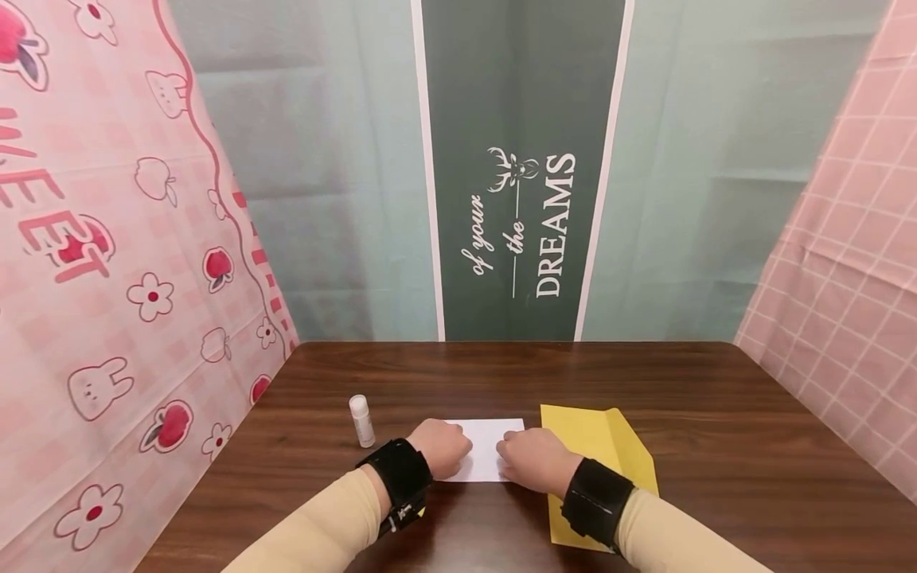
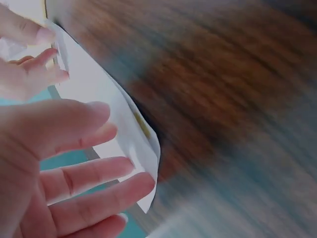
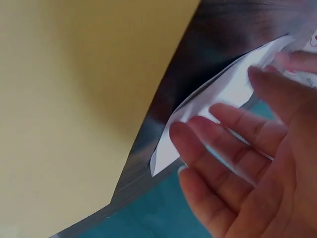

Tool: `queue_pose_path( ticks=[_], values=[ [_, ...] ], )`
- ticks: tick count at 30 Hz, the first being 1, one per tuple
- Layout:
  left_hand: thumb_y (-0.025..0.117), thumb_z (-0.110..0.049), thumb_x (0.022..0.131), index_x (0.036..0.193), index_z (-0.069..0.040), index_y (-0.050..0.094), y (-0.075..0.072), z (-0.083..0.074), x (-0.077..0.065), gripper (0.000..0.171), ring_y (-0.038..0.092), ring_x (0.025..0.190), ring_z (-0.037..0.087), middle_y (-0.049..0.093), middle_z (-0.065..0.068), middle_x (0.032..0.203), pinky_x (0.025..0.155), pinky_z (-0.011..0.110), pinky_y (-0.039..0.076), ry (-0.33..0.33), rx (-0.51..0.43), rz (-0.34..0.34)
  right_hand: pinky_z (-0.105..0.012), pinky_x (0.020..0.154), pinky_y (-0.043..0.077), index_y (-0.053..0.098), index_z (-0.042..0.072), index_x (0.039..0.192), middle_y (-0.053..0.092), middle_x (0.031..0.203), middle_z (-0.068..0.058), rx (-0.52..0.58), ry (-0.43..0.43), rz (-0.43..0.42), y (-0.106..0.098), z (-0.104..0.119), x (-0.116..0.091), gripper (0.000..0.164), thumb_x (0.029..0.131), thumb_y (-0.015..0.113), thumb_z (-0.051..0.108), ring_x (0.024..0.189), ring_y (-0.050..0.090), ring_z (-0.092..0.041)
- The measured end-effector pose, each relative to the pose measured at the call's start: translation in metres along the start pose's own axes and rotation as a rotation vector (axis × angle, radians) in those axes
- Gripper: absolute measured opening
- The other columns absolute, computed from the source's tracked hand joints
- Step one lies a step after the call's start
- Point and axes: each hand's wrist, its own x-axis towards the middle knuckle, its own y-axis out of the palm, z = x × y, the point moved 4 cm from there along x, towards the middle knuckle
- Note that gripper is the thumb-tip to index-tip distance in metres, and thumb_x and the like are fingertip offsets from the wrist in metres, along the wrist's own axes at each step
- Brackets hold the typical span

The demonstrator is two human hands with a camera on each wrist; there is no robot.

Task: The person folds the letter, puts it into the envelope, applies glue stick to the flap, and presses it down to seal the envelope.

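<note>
A white sheet of paper (image 1: 489, 450), folded over, lies on the table between both hands. In the left wrist view its two layers (image 2: 111, 116) stand slightly apart along one edge. My left hand (image 1: 440, 447) is at the paper's left end; its fingers (image 2: 94, 173) are loosely extended against the white surface. At the right end is my right hand (image 1: 539, 460), with gently bent fingers (image 3: 225, 144) spread at the paper. Neither hand visibly pinches it. Exact fingertip contact is hard to make out in the blurred wrist views.
A yellow sheet (image 1: 583, 434) with a crease lies to the right, partly under the right wrist in the head view. A white glue stick (image 1: 361, 422) is at the left. The brown wooden table (image 1: 458, 382) meets hanging cloths at its back and sides.
</note>
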Motion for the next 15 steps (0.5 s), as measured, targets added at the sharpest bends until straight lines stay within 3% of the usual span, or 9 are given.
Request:
queue_pose_path(
  ticks=[5, 8, 12, 15],
  values=[
    [0.063, -0.027, 0.086, 0.086, -0.021, 0.071, 0.003, -0.006, 0.009, 0.010, 0.059, 0.068, 0.011, 0.064, -0.002, 0.076, 0.057, 0.026, 0.048, -0.091, 0.081, 0.045, -0.028, 0.057, 0.049, 0.066, 0.009, 0.091, 0.053, 0.074, -0.003, -0.136, 0.020, 0.004, 0.009, 0.009, 0.007, 0.014, 0.083, 0.068, 0.021, 0.056, 0.048, -0.015],
    [0.061, -0.028, 0.087, 0.089, -0.018, 0.071, 0.009, -0.007, 0.014, 0.014, 0.057, 0.063, 0.011, 0.065, -0.002, 0.075, 0.057, 0.027, 0.049, -0.135, 0.038, 0.100, -0.031, 0.060, 0.051, 0.066, 0.008, 0.102, 0.055, 0.083, -0.005, -0.163, 0.047, 0.029, 0.014, 0.010, 0.011, 0.024, 0.086, 0.065, 0.025, 0.063, 0.053, -0.017],
    [0.057, -0.028, 0.088, 0.101, -0.014, 0.068, 0.017, -0.004, 0.022, 0.022, 0.060, 0.066, 0.013, 0.066, 0.000, 0.079, 0.062, 0.030, 0.050, -0.173, -0.082, 0.182, -0.037, 0.071, 0.052, 0.062, 0.007, 0.118, 0.061, 0.099, -0.009, -0.083, 0.123, 0.107, 0.020, 0.002, 0.019, 0.041, 0.090, 0.057, 0.036, 0.082, 0.061, -0.023],
    [0.054, -0.030, 0.090, 0.117, -0.013, 0.062, 0.017, -0.001, 0.024, 0.033, 0.063, 0.077, 0.014, 0.068, 0.001, 0.090, 0.071, 0.031, 0.050, -0.202, -0.140, 0.230, -0.040, 0.082, 0.050, 0.057, 0.008, 0.127, 0.062, 0.112, -0.012, -0.010, 0.168, 0.179, 0.022, -0.004, 0.024, 0.048, 0.092, 0.054, 0.040, 0.097, 0.061, -0.026]
  ],
)
